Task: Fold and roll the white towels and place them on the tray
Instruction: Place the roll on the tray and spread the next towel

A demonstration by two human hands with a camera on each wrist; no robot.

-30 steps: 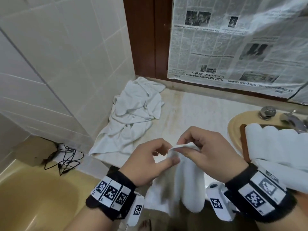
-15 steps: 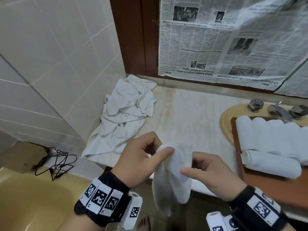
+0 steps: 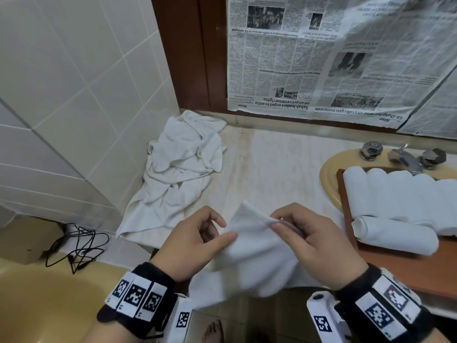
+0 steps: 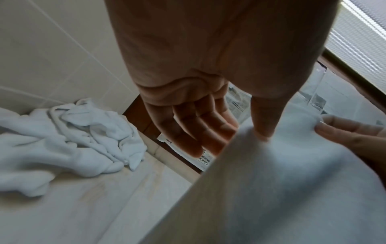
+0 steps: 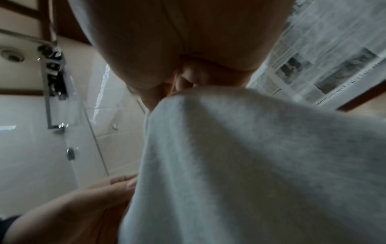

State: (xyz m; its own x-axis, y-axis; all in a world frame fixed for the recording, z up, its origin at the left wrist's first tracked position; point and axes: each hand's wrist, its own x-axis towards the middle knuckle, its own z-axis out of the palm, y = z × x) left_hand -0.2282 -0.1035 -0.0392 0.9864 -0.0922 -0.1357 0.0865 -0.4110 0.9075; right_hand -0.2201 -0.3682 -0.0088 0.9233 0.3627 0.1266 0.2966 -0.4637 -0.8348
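I hold a soft white terry towel [image 3: 257, 256] in the air over the near edge of the pale marble counter [image 3: 284, 167], its cloth sagging in a loose fold. My left hand [image 3: 195, 243] pinches its left edge between thumb and curled fingers; my right hand [image 3: 314, 243] pinches the upper corner. Crumpled white towels [image 3: 180, 167] lie heaped against the glossy tiled wall. On the wooden tray [image 3: 400, 268] to my right sit rolled towels [image 3: 395, 194], smooth cylinders packed side by side.
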